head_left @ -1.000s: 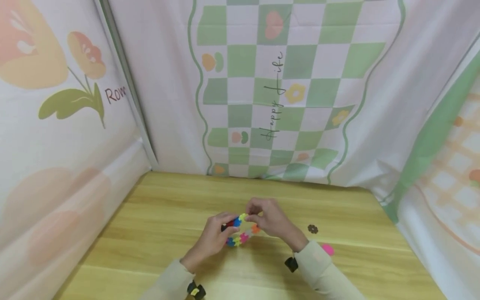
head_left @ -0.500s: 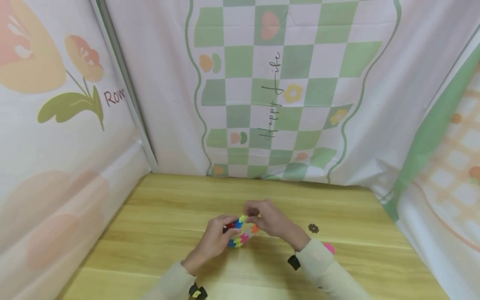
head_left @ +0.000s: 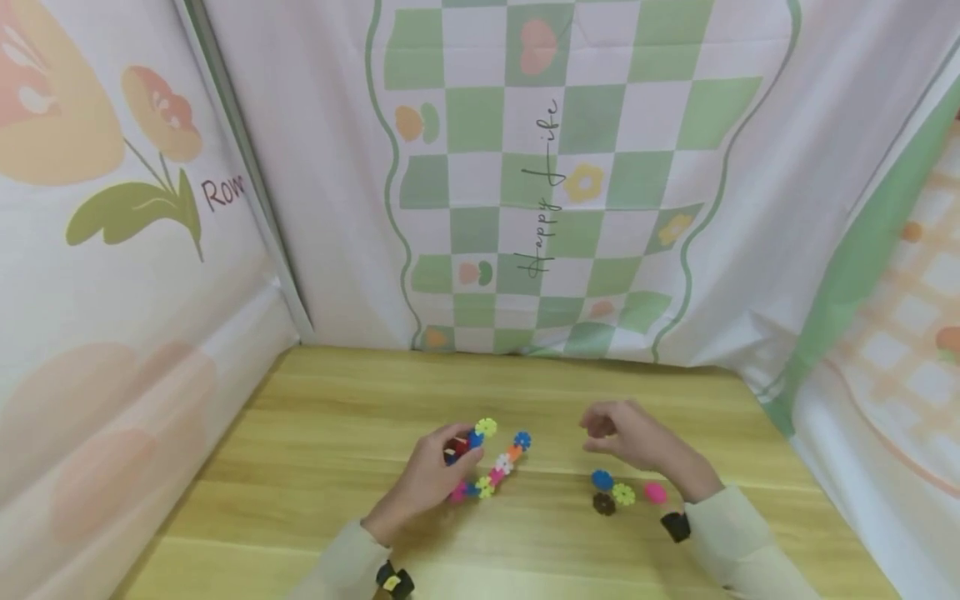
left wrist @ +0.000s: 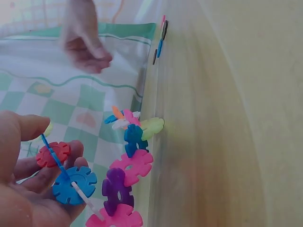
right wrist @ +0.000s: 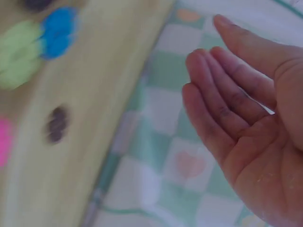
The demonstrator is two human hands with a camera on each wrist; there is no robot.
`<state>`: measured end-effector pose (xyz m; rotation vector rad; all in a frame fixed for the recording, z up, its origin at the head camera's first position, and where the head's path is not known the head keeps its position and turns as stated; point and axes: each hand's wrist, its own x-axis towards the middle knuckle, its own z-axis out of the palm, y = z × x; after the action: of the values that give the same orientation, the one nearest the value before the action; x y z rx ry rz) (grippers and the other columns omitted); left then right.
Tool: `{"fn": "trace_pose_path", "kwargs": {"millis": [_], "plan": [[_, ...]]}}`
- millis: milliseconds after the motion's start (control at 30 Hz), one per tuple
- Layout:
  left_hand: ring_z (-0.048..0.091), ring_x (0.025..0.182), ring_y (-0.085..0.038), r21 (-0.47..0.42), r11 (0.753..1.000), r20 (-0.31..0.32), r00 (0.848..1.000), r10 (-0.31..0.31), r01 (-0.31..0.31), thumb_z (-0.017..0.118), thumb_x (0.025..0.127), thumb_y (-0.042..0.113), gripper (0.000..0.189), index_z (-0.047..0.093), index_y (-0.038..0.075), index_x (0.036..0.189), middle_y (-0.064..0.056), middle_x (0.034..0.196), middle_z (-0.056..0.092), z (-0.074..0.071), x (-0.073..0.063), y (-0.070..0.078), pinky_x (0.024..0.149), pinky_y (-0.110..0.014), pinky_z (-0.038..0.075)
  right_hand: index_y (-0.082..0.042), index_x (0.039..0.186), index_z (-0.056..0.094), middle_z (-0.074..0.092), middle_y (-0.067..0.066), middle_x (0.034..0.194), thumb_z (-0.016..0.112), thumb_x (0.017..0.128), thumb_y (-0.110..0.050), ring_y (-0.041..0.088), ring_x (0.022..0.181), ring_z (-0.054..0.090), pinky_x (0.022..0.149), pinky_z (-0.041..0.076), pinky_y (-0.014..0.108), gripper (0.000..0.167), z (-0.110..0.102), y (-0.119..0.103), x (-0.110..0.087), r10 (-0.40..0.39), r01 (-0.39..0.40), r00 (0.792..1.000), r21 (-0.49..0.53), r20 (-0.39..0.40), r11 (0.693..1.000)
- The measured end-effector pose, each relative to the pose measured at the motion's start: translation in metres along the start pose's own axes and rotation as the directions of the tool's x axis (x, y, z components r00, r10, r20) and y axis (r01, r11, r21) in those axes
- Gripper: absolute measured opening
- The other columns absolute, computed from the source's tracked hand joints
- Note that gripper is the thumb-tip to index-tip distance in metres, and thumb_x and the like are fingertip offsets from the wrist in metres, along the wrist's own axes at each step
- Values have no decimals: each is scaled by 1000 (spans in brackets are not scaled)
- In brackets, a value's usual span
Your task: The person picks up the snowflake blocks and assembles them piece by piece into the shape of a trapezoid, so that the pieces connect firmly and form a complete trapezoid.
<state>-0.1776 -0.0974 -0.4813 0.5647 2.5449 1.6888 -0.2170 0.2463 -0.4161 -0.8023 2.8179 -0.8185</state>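
Observation:
My left hand (head_left: 429, 473) pinches a chain of interlocking flower-shaped plastic discs (head_left: 503, 463). One end of the chain is a yellow-green disc (head_left: 486, 427), standing above the fingers; a blue disc (head_left: 522, 439) ends the other branch, with a gap between the two. Close up in the left wrist view, red (left wrist: 53, 154), blue (left wrist: 75, 185) and purple (left wrist: 118, 191) discs show near the left palm (left wrist: 23, 198). Off to the right, my right hand (head_left: 637, 435) hovers above the table with nothing in it; its fingers are relaxed in the right wrist view.
Loose discs lie on the wooden table (head_left: 525, 554) by the right wrist: blue (head_left: 602, 479), yellow-green (head_left: 623, 494), brown (head_left: 603, 503) and pink (head_left: 656, 492). A second dark disc (right wrist: 37, 4) shows in the right wrist view. Printed curtains (head_left: 480, 183) stand behind the table.
My right hand has left the chain and moved right. The chain's blue end and several loose discs beside the right wrist have come into sight. My left hand has kept its grip.

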Motion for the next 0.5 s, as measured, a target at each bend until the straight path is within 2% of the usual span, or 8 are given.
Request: {"fn": "trace_pose_path", "kwargs": {"millis": [200, 333, 500], "plan": [[67, 110, -22, -30, 1000, 2, 1000, 2, -1, 64, 107, 29, 46, 57, 12, 149, -11, 133, 66, -2, 0, 0, 88, -24, 60, 4, 116, 73, 76, 5, 98, 82, 92, -15, 10, 86, 68, 73, 59, 21, 32, 20, 33, -24, 33, -35, 998, 31, 58, 999], [67, 114, -24, -39, 999, 8, 1000, 15, -14, 63, 107, 26, 44, 57, 13, 149, -13, 134, 66, -3, 0, -1, 93, -27, 60, 5, 118, 72, 73, 4, 97, 82, 91, -15, 9, 85, 65, 72, 58, 21, 35, 33, 42, -32, 49, -58, 995, 104, 83, 993], [65, 116, -24, -32, 999, 13, 1000, 22, -22, 62, 108, 27, 42, 58, 14, 147, -17, 133, 67, -3, 1, 0, 96, -28, 58, -1, 104, 74, 69, 3, 94, 81, 91, -12, 9, 80, 62, 69, 57, 21, 18, 39, 44, -34, 67, -79, 994, 145, 88, 986]]}}
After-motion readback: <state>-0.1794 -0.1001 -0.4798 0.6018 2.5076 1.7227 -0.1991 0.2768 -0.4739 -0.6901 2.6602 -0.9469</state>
